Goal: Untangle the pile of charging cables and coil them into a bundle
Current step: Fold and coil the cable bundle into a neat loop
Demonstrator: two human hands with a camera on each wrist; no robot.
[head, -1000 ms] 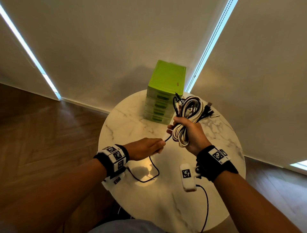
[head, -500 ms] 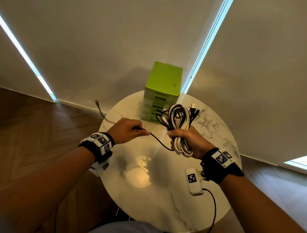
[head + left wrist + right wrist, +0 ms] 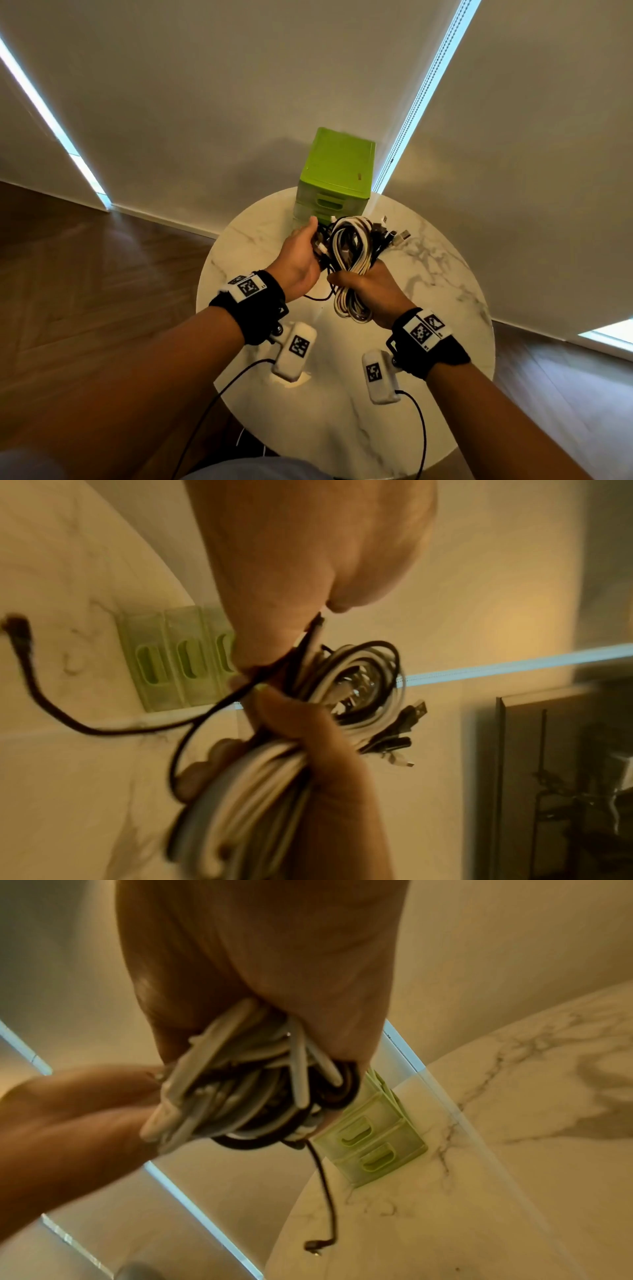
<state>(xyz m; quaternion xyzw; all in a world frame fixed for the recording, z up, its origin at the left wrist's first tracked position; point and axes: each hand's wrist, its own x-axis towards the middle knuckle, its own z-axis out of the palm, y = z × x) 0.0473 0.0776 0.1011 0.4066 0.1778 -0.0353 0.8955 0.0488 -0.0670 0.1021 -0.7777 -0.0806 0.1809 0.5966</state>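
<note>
A coiled bundle of white and black charging cables (image 3: 352,253) hangs above the round marble table (image 3: 428,308). My right hand (image 3: 370,291) grips the bundle around its middle, fingers wrapped round it; several USB plugs (image 3: 397,236) stick out at its top right. My left hand (image 3: 298,260) is at the bundle's upper left and pinches a thin black cable (image 3: 51,710) against the coil. A short slack loop of that black cable (image 3: 318,298) hangs between my hands. In the right wrist view its free end (image 3: 325,1191) dangles below the bundle (image 3: 240,1091).
A green plastic drawer unit (image 3: 337,171) stands at the table's far edge, just behind the bundle. Pale blinds with bright gaps fill the background and wood floor surrounds the table. Thin black leads from my wrist cameras (image 3: 421,435) trail over the near table edge.
My left hand, which held the black cable stretched out to the left, has swung right and up to the bundle, bringing the cable onto the coil. My right hand has kept its grip.
</note>
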